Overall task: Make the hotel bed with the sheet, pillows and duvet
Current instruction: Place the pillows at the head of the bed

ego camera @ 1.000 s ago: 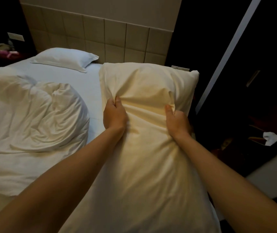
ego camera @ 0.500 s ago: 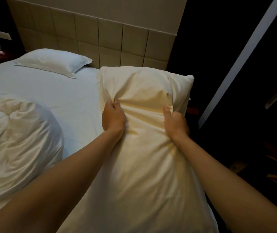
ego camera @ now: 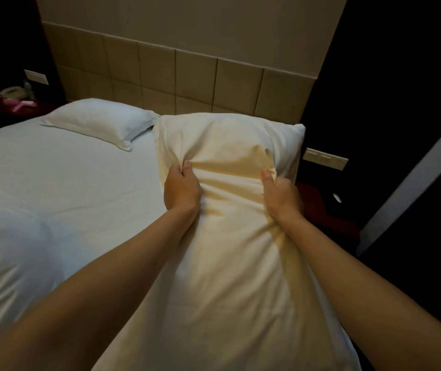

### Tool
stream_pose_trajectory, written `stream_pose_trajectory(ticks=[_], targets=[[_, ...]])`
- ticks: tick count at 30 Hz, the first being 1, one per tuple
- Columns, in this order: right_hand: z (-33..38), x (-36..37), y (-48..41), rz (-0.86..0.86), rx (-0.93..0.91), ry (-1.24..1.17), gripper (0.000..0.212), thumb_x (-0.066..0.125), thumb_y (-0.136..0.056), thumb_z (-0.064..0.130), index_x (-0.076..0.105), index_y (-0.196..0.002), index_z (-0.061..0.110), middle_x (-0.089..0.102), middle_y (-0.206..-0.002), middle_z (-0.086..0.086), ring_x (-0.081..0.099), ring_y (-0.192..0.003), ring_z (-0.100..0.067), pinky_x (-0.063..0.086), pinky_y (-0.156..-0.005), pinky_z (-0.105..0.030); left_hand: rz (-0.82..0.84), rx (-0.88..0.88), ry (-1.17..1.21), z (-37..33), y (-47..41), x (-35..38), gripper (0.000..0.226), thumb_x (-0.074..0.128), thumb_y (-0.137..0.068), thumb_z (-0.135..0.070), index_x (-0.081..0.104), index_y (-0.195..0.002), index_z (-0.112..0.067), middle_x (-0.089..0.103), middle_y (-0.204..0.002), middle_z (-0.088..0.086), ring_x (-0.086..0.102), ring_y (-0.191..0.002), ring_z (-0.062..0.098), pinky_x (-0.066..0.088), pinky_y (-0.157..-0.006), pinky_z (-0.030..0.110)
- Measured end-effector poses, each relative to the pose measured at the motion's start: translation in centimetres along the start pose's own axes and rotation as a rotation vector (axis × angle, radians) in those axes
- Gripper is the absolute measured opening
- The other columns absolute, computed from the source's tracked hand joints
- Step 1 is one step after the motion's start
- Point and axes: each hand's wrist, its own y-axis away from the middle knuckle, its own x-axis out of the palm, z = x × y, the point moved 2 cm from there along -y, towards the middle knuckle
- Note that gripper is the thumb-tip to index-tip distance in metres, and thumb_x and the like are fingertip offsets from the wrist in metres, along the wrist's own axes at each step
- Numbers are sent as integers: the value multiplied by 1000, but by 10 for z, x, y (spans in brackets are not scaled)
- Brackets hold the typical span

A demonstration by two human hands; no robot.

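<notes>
My left hand and right hand both grip the cream fabric pillow, fingers curled tight into bunched cloth. It lies along the right edge of the white-sheeted bed.

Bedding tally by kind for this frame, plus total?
2 pillows: held pillow, gripped by left hand and right hand; flat pillow by the headboard
1 duvet, bunched up
1 sheet
Total: 4
</notes>
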Motion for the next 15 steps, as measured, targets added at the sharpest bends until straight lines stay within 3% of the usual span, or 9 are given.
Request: stream_pose_trajectory(ticks=[9,12,15], targets=[[23,48,-203,156,-167,2,59,33,-99,53,67,-103,6,67,-105,-18,62,-98,-35,44,-77,-35,-214,-83,11,-19,-131,91,33,33,-102,-36,48,-86,-11,47,-72,-6,50,-79,21,34,-71,29],[33,72,-255,187,-212,25,61,30,-98,56,67,-105,8,66,-106,-17,61,-99,-36,48,-85,-39,-272,-105,9,-16,-169,110,34,32,-102,-36,48,-85,-11,47,-71,-7,50,-76,21,34,-70,29],[45,104,-307,226,-248,22,61,29,-98,57,67,-103,10,66,-101,-14,61,-95,-34,47,-79,-38,-321,-135,8,-14,-213,128,34,32,-102,-36,49,-88,-11,47,-71,-8,48,-75,19,33,-70,28]])
